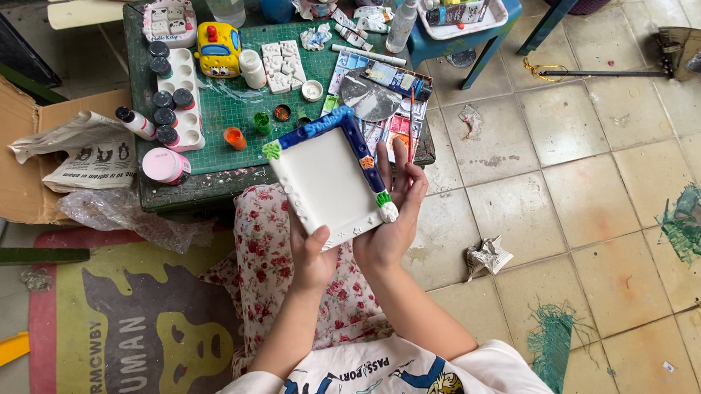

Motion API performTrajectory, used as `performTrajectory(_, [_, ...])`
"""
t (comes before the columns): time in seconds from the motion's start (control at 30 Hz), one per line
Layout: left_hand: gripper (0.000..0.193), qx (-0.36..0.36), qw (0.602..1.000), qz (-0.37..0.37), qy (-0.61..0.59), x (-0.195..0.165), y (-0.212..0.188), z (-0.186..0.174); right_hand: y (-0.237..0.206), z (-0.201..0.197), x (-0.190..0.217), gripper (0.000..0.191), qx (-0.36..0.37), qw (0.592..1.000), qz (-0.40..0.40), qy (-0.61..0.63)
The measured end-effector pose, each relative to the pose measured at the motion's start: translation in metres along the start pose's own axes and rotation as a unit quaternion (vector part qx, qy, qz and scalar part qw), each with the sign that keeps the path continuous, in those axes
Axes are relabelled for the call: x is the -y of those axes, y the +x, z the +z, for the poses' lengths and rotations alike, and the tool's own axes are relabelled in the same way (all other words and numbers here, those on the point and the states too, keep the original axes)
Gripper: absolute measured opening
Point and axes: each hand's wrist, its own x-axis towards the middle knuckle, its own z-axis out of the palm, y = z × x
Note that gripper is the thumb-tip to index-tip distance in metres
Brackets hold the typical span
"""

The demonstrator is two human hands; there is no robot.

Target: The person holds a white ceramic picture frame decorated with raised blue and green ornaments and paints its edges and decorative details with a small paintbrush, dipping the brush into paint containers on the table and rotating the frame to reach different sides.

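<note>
Holding a white plaster frame above the lap, left hand grips its lower edge, right hand its right side; top and right borders painted blue; left and bottom borders unpainted; paint pots sit on the desk.

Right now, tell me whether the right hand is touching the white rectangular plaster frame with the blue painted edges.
Touching. The head view shows the right hand cupping the frame's right edge, fingers pressed against it.
</note>
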Motion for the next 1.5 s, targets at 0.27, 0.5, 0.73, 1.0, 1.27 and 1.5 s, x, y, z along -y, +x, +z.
performTrajectory(0.27, [0.091,0.012,0.986,0.106,0.129,0.021,0.005,-0.012,0.013,0.018,-0.019,0.029,0.056,0.992,-0.033,-0.109])
performTrajectory(0.5, [0.091,0.043,0.996,0.075,-0.023,-0.024,0.09,0.011,0.065,0.022,0.008,0.055,0.069,0.99,-0.1,-0.066])
performTrajectory(0.73, [0.089,0.085,0.979,0.182,0.028,-0.064,0.178,0.021,0.13,0.041,0.05,0.05,0.075,0.984,-0.156,-0.041])
performTrajectory(1.0, [0.079,-0.014,0.99,0.133,-0.039,-0.033,0.203,-0.01,0.146,0.027,0.015,0.041,0.069,0.994,-0.087,0.015])
performTrajectory(1.27, [0.079,-0.019,0.994,0.106,0.015,-0.047,0.2,-0.026,0.139,0.007,-0.009,0.024,0.079,0.993,-0.02,-0.085])
performTrajectory(1.5, [0.075,0.027,0.993,0.106,-0.036,-0.042,0.196,-0.03,0.141,-0.007,-0.016,0.011,0.142,0.987,0.045,-0.055])
